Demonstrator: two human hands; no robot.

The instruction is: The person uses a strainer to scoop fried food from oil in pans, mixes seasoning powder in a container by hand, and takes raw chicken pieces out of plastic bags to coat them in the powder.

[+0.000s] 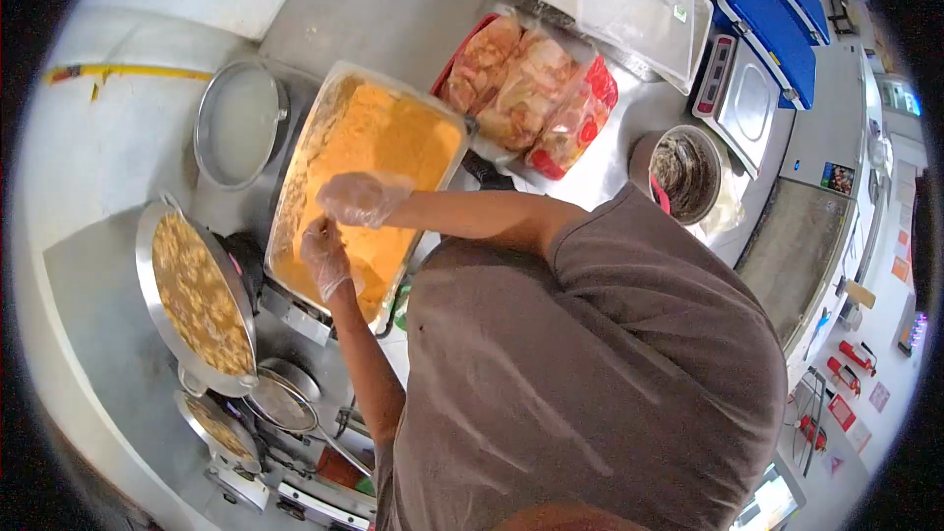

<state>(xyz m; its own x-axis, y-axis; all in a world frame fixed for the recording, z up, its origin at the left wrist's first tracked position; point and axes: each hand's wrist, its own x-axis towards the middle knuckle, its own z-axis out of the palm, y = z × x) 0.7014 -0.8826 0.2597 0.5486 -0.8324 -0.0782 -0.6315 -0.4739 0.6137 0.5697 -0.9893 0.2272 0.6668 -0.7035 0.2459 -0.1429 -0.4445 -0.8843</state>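
Observation:
Both my hands wear clear plastic gloves over a large rectangular tray of orange breading flour. My right hand is curled closed above the middle of the flour, its glove dusted with it. Close beside it, my left hand has its fingers bunched together near the tray's left side. Whatever lies within the fingers of either hand is hidden or too small to name. Behind the tray, a red tub holds raw chicken in clear plastic bags.
A wide wok of frying pieces and a smaller pan stand beside the tray. Nearby are a pot of pale liquid and a strainer. A dark-coated pot, a scale and clear lids stand opposite.

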